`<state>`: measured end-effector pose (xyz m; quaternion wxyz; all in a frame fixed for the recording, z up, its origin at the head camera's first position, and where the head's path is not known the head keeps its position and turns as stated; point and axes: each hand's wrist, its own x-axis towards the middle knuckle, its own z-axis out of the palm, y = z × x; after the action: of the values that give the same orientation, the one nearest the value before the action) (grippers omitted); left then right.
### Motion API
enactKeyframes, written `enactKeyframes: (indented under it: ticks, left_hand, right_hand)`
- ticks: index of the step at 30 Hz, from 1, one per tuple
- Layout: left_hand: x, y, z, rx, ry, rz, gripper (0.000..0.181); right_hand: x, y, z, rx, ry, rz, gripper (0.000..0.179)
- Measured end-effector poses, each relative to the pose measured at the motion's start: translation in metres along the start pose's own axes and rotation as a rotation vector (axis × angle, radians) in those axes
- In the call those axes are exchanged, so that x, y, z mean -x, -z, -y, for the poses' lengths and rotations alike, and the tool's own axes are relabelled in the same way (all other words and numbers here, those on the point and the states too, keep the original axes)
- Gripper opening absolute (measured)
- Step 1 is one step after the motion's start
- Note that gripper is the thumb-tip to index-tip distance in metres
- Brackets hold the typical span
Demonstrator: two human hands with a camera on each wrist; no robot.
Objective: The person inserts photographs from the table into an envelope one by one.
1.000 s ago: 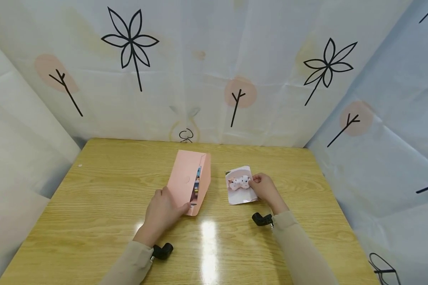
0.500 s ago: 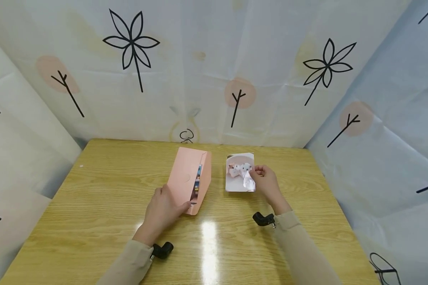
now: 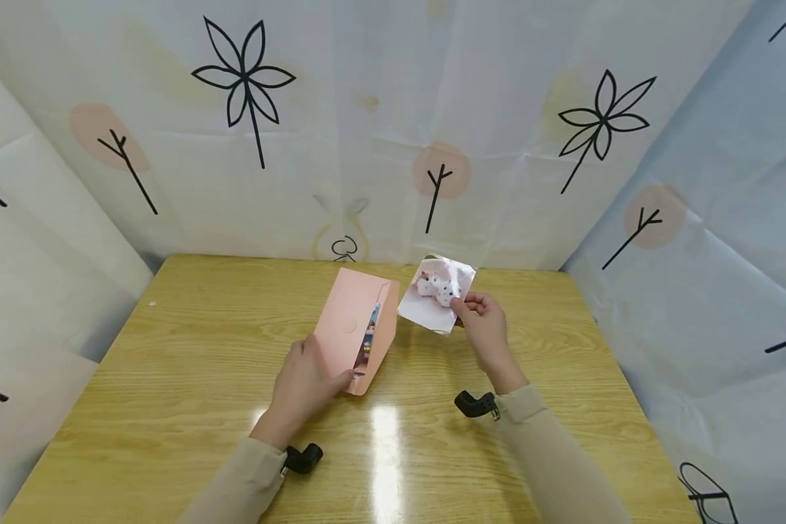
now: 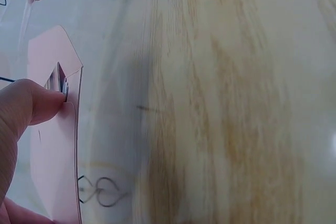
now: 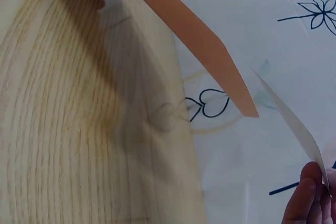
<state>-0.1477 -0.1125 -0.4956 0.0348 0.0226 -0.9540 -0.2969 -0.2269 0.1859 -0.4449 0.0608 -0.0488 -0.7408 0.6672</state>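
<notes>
A pink envelope (image 3: 340,320) with its flap raised is gripped near its lower end by my left hand (image 3: 304,382). The thumb lies at the opening, where colourful printed cards (image 3: 368,338) show inside. In the left wrist view the thumb presses the envelope (image 4: 55,135) by that opening. My right hand (image 3: 486,327) pinches the right edge of some photo cards (image 3: 426,309), the top one picturing spotted white shapes on pale pink. They are held tilted, just right of the flap. From the right wrist view, the photo cards (image 5: 294,121) appear edge-on, apart from the envelope (image 5: 210,56).
A wooden table (image 3: 190,364) lies beneath both hands. White cloth (image 3: 367,131) printed with black plant outlines hangs behind it and at both sides. A small black wrist camera (image 3: 304,458) is on the left wrist, another black camera (image 3: 474,404) on the right.
The photo cards have risen toward the back, then swung left and tilted beside the envelope, moved by my right hand. The envelope, still in my left hand, has shifted slightly right.
</notes>
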Motion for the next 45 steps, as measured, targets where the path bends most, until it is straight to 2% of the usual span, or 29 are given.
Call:
enactKeyframes:
  ticks: [11, 19, 26, 32, 36, 40, 45]
  left_hand:
    - [0.001, 0.0, -0.005, -0.036, -0.019, -0.028, 0.099]
    - [0.001, -0.001, -0.006, -0.043, -0.042, -0.044, 0.098]
    - [0.002, -0.003, -0.007, -0.063, -0.02, -0.051, 0.102]
    - [0.001, -0.003, -0.007, -0.066, -0.023, -0.079, 0.097]
    - [0.001, -0.003, -0.008, -0.066, -0.026, -0.091, 0.096]
    - [0.001, -0.003, -0.008, -0.062, -0.021, -0.095, 0.096]
    - [0.0, -0.003, -0.006, -0.067, -0.016, -0.093, 0.097]
  right_hand:
    - [0.011, -0.024, -0.003, 0.048, 0.09, 0.017, 0.025]
    - [0.021, -0.035, -0.006, 0.065, 0.076, 0.075, 0.026]
    - [0.045, -0.044, 0.021, 0.143, 0.092, 0.122, 0.02]
    - [0.052, -0.054, 0.024, 0.158, 0.079, 0.149, 0.019]
    - [0.05, -0.057, 0.013, 0.151, 0.056, 0.199, 0.02]
    - [0.045, -0.059, -0.004, 0.159, 0.037, 0.215, 0.021]
    - [0.045, -0.061, -0.008, 0.179, 0.008, 0.261, 0.021]
